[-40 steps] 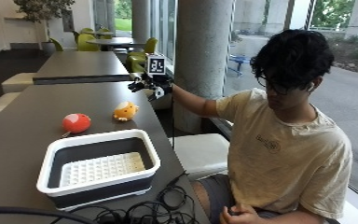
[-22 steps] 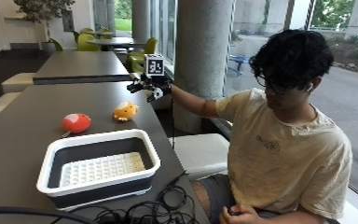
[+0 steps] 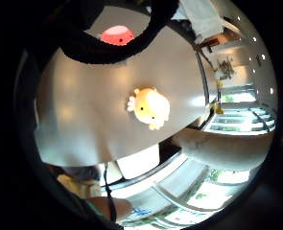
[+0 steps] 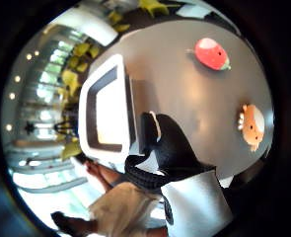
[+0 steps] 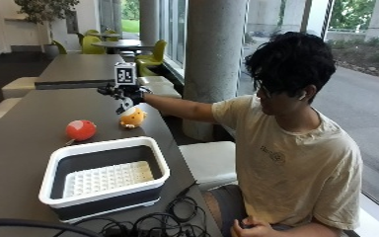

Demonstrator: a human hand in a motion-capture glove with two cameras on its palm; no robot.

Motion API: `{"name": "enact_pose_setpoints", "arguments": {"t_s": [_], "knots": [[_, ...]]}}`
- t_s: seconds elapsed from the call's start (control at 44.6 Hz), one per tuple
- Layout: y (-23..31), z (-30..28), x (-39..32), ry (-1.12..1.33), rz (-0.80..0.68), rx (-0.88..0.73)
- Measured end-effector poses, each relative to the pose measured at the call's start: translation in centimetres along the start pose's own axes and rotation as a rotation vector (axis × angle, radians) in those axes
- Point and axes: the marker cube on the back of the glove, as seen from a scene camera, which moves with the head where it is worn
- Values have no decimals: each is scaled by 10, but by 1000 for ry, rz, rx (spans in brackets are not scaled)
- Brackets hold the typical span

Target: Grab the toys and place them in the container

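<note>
While the gloved hand [image 5: 125, 95] hovers, the orange toy [image 5: 132, 118] lies just below.

Your gloved right hand [image 5: 125, 95] hovered in open air above the orange toy [image 5: 132, 118], nothing between them. Bare table [image 5: 25, 111] separated that toy from the red toy [image 5: 80, 130] at centre left. The container [image 5: 104, 176] sat lower left, its mouth unobstructed; cables [image 5: 157, 224] crowded the table's bottom edge.
</note>
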Motion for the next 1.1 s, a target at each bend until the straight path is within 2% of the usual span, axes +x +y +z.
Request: {"name": "enact_pose_setpoints", "arguments": {"t_s": [0.067, 0.157, 0.314, 0.448, 0.583, 0.695, 0.807, 0.896, 1.098], "knots": [[-34, -5, 38, 220, -24, -22], [-78, 2, 69, 297, -28, -50], [-146, 39, 120, 339, 131, -172], [-168, 72, 61, 418, 237, -214], [-191, 102, 67, 307, 364, -244], [-209, 124, 83, 209, 282, -265], [-215, 131, 81, 102, 353, -194], [-215, 119, 75, 132, 331, -141], [-193, 67, 65, 241, 36, -64]]}}
